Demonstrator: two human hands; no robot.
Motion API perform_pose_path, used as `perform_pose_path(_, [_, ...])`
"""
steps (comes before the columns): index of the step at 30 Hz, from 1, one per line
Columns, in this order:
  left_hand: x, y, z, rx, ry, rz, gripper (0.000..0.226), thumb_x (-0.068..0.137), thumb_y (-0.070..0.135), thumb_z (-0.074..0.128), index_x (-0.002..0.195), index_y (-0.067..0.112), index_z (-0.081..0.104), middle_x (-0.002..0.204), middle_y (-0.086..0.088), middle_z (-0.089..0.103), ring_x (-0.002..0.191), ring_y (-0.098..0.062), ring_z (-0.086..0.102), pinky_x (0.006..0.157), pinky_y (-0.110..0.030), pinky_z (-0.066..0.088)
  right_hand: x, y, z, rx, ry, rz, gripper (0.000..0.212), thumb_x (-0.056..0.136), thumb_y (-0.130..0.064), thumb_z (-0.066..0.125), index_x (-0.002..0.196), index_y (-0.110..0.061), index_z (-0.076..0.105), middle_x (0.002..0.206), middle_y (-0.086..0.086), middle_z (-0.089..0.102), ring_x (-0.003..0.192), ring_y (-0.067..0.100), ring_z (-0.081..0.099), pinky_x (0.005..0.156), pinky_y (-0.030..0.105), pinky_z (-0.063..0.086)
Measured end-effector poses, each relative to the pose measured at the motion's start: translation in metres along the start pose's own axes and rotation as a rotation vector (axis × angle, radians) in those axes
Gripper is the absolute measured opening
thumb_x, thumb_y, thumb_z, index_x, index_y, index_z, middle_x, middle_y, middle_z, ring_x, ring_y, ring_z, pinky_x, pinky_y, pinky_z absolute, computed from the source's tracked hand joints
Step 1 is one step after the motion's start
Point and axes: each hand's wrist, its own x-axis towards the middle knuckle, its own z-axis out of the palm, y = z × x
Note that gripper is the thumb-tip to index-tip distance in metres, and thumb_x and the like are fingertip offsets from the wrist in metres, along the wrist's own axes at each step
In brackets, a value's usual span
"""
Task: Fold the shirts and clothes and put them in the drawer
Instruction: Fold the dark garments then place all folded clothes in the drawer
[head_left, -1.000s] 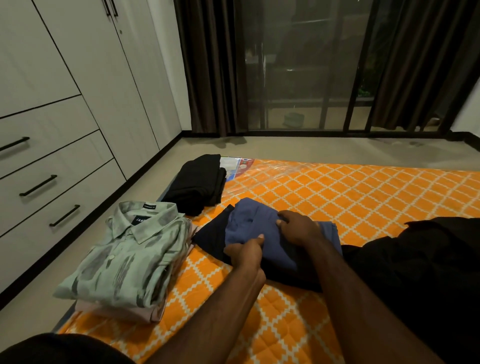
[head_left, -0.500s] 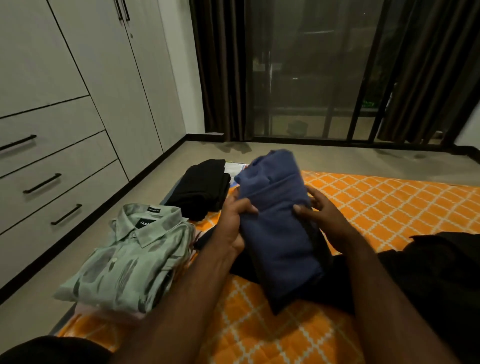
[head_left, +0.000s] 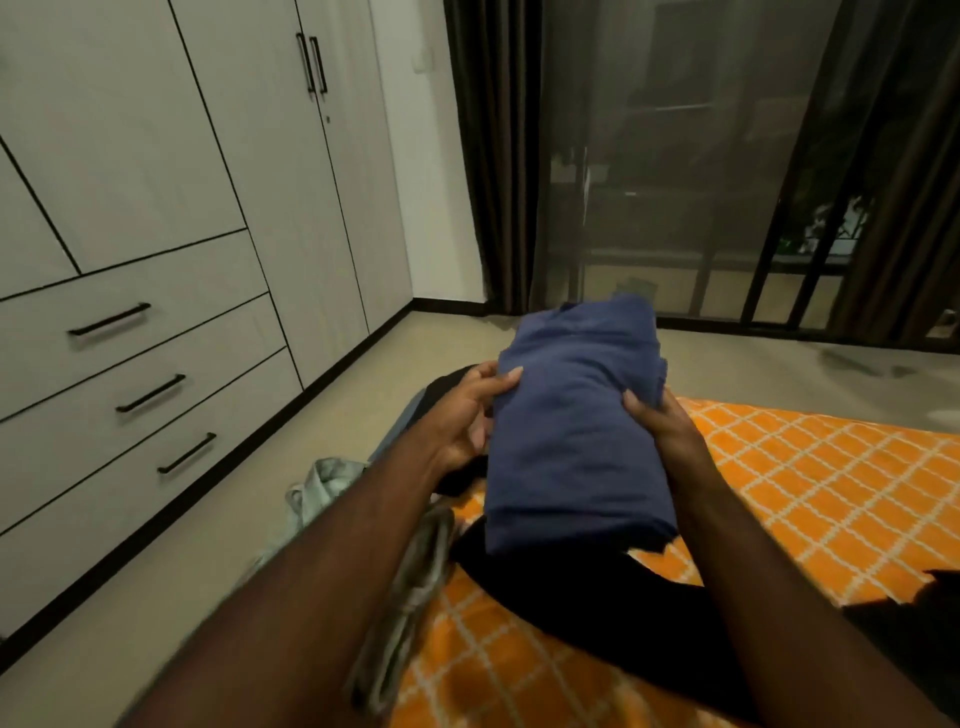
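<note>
mattress (head_left: 779, 478) near left edge: green shirt (head_left: 415, 571) | left hand (head_left: 467, 415), right hand (head_left: 660, 421) clasp blue bundle (head_left: 576, 426) by its sides, lifted | advice: keep it level so folds hold | far left: drawers (head_left: 130, 364) closed

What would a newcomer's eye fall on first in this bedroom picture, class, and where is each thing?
First comes the folded blue garment at centre, lifted above the bedding and held between the left hand and right hand. Next is the bright orange patterned quilt spread to the right beneath it. On the left stand three shut wardrobe drawers with black handles.
</note>
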Motion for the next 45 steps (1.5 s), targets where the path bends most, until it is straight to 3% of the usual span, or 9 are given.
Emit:
perform_pose_path(4, [0.04,0.03,-0.03,0.165,-0.019,-0.152,0.054,0.093,0.041,0.071,0.134,0.009,0.063,0.122,-0.014,0.072,0.114,-0.031,0.068,0.1,-0.045,0.053,0.071,-0.005,0.052,0.052,-0.038,-0.005,0.037,0.099,-0.01,0.062,0.136,-0.011,0.057,0.126,0.012,0.071,0.11,0.031,0.071,0.078,0.039,0.061])
perform_pose_path(10, [0.122,0.073,-0.094,0.451,0.402,0.201,0.042,0.098,0.027,0.066,0.127,-0.002,0.062,0.116,-0.016,0.071,0.105,-0.033,0.068,0.097,-0.047,0.055,0.164,0.025,0.108,-0.244,0.05,0.005,0.02,0.1,-0.018,0.065,0.119,-0.011,0.062,0.129,0.019,0.067,0.109,0.035,0.069,0.093,0.051,0.058])
perform_pose_path(13, [0.147,0.055,-0.146,0.894,0.669,0.151,0.058,0.093,0.043,0.064,0.137,0.006,0.056,0.129,-0.017,0.063,0.113,-0.039,0.062,0.099,-0.048,0.052,0.188,0.068,0.113,-0.589,0.07,0.188,0.079,0.091,-0.047,0.07,0.154,-0.023,0.029,0.149,0.013,0.05,0.123,0.038,0.059,0.101,0.057,0.052])
perform_pose_path(18, [0.169,-0.021,-0.185,1.402,0.145,-0.042,0.073,0.099,0.051,0.054,0.157,0.012,0.033,0.162,-0.014,0.033,0.145,-0.033,0.038,0.117,-0.04,0.033,0.168,0.159,0.088,-1.078,-0.225,0.303,0.073,0.102,-0.034,0.061,0.162,-0.021,0.023,0.165,0.01,0.031,0.144,0.036,0.04,0.114,0.044,0.04])
perform_pose_path(25, [0.148,-0.006,-0.184,1.323,0.261,0.288,0.067,0.095,0.042,0.067,0.152,0.02,0.041,0.15,-0.012,0.051,0.135,-0.033,0.051,0.108,-0.036,0.041,0.152,0.162,0.078,-1.169,0.016,0.058,0.069,0.097,-0.049,0.062,0.156,-0.021,0.039,0.157,0.007,0.046,0.139,0.033,0.048,0.114,0.042,0.041])
perform_pose_path(30, [0.124,-0.002,-0.151,1.668,0.277,-0.053,0.055,0.104,0.055,0.041,0.152,0.029,0.035,0.154,-0.012,0.039,0.139,-0.039,0.038,0.111,-0.05,0.028,0.132,0.145,0.073,-1.222,-0.084,0.231,0.071,0.1,-0.067,0.042,0.16,-0.031,0.028,0.161,0.01,0.04,0.142,0.039,0.043,0.114,0.044,0.038])
perform_pose_path(34, [0.09,-0.001,-0.088,1.68,0.42,0.149,0.056,0.103,0.056,0.04,0.152,0.03,0.035,0.154,-0.009,0.038,0.139,-0.034,0.035,0.11,-0.05,0.029,0.1,0.103,0.055,-1.339,-0.074,0.201,0.069,0.101,-0.068,0.036,0.152,-0.022,0.041,0.152,0.015,0.05,0.136,0.038,0.049,0.105,0.043,0.042])
perform_pose_path(39, [0.026,-0.059,0.01,1.504,0.276,0.44,0.043,0.1,0.045,0.054,0.137,0.023,0.053,0.135,-0.003,0.056,0.128,-0.03,0.05,0.102,-0.048,0.04,0.028,0.058,0.012,-1.514,-0.069,0.231,0.072,0.1,-0.068,0.039,0.148,-0.016,0.049,0.151,0.01,0.053,0.135,0.029,0.052,0.106,0.039,0.044])
perform_pose_path(45, [-0.062,-0.164,0.086,1.389,-0.027,0.376,0.049,0.1,0.027,0.055,0.148,0.022,0.042,0.144,-0.007,0.049,0.132,-0.028,0.048,0.105,-0.049,0.043,-0.103,0.023,-0.059,-1.862,-0.009,0.314,0.067,0.093,-0.068,0.051,0.148,-0.029,0.044,0.146,0.012,0.047,0.131,0.034,0.051,0.107,0.051,0.043])
